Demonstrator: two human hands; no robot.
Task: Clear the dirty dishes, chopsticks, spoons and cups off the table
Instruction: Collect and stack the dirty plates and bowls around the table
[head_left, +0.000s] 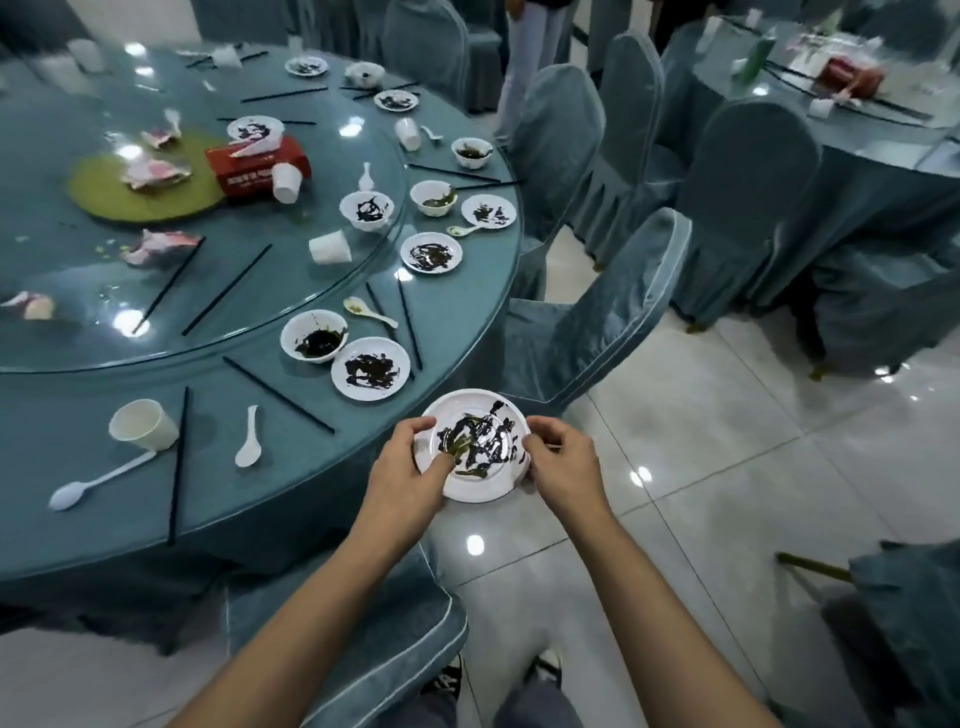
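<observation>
I hold a white plate (480, 480) smeared with dark sauce and green scraps, off the table's near edge above the floor. My left hand (408, 467) grips its left rim, thumb on the plate's face. My right hand (563, 460) grips its right rim. On the round blue table (104, 467) lie more dirty plates (370, 369), a dirty bowl (313, 335), white spoons (248, 439), black chopsticks (179, 462) and a tipped paper cup (143, 423).
A glass turntable (218, 291) carries a red tissue box (257, 166), cups, a bowl and scraps. Blue-covered chairs (592, 322) stand close to the table's right edge, one (363, 613) right below my arms. A second laid table (852, 124) is at the far right. Tiled floor is underfoot.
</observation>
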